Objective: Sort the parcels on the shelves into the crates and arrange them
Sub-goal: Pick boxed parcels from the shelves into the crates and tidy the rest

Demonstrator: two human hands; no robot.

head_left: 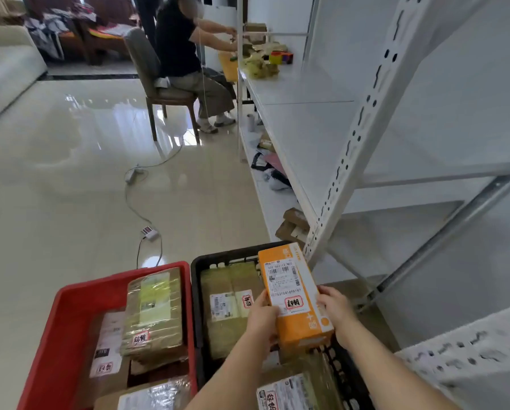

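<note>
An orange parcel [304,318] with a white shipping label is held over the black crate [218,258]. My left hand [261,316] grips its left edge and my right hand [338,313] grips its right edge. Inside the black crate lie a taped brown parcel [227,303] and another labelled parcel [289,392] at the near end. The red crate [70,303] to the left holds several taped brown parcels [153,312]. On the right stands the white metal shelf unit [351,149].
A seated person [179,48] works at the far end of the shelves. Cables and a power strip [149,232] lie on the glossy floor. Small boxes [293,226] sit on the lowest shelf near the black crate. A sofa [5,63] is at far left.
</note>
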